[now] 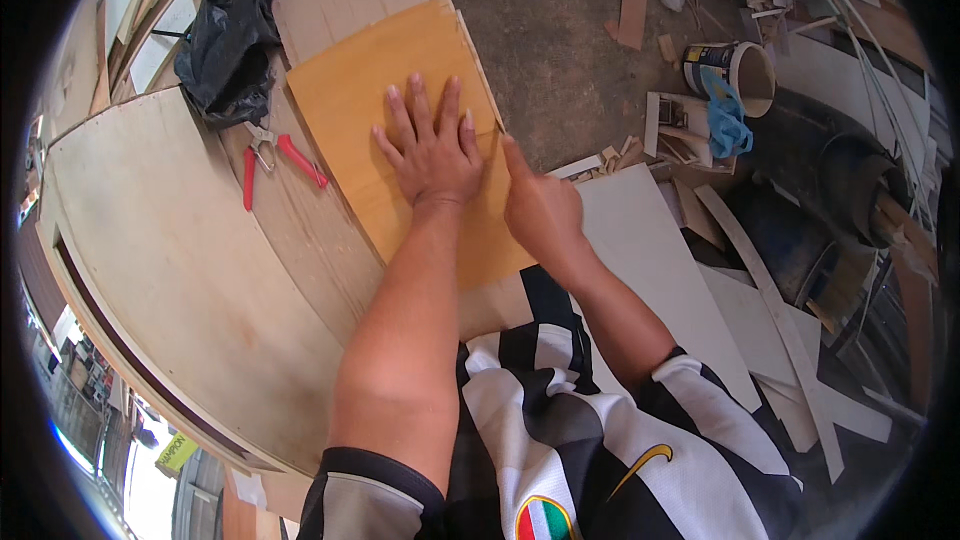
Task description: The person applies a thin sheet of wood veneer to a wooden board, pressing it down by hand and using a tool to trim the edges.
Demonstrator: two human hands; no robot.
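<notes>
- The left hand (432, 148) is laid flat, palm down, on an orange-brown veneer sheet (365, 90); its fingers are spread and straight, so nothing is grasped, only pressed.
- The right hand (540, 205) is held just beside the left wrist, at the sheet's right edge; its index finger is stretched along that edge while the other fingers are curled in. Whether anything is pinched under the curled fingers cannot be told.
- The veneer sheet is spread under both hands on a pale plywood worktop (190, 270) and reaches beyond the fingertips of the left hand toward the far side.
- A thin pale strip (480, 70) is seen along the sheet's right edge, just ahead of the right index fingertip.
- Red-handled pliers (268, 155) are lying on the worktop to the left of the left hand, apart from it, with the handles splayed.
- A crumpled black plastic bag (232, 35) is lying beyond the pliers, further left and ahead of the left hand.
- A white panel (650, 260) is seen just right of the right hand, lower than the worktop.
- A bucket (745, 70) with a blue plastic bag (725, 120) beside it is standing well apart to the right, among wood offcuts on the floor.
</notes>
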